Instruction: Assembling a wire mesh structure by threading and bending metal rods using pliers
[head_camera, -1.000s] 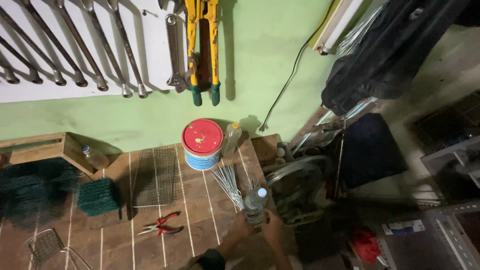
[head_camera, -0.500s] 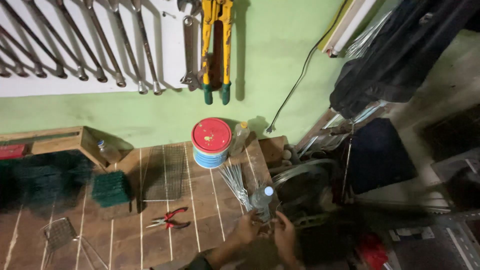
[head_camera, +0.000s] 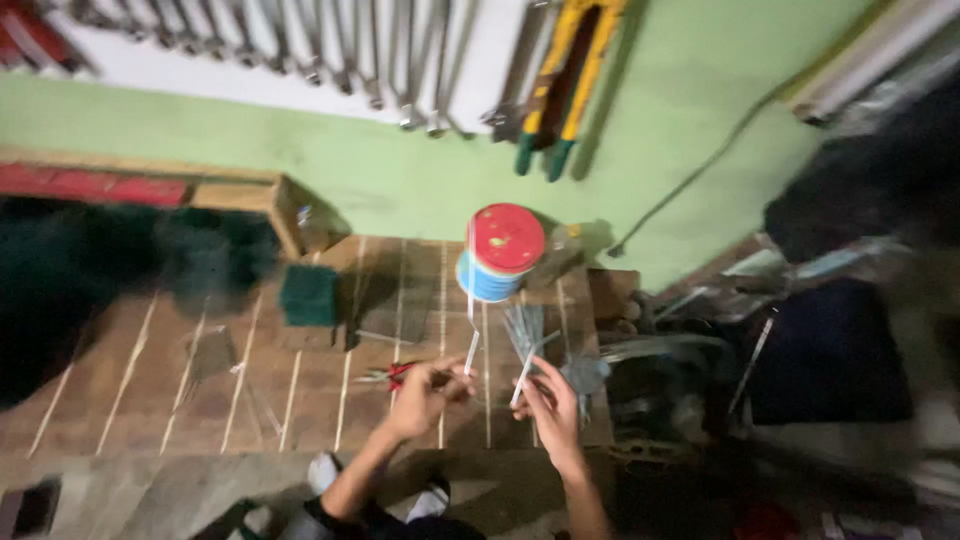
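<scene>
Matt wooden workbench; glossy red-lidded tin.

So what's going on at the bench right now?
A person works over a slatted wooden bench. The left hand and right hand each pinch a thin pale strip; the picture is too blurred to tell whether it is one piece. A red-lidded tin stands just behind, with a bundle of thin wires beside it and red-handled pliers by the left hand.

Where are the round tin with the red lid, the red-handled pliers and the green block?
Round tin (head_camera: 505, 238): head view, red lid.
Red-handled pliers (head_camera: 397, 374): head view, red handle.
Green block (head_camera: 308, 295): head view, top face.
</scene>
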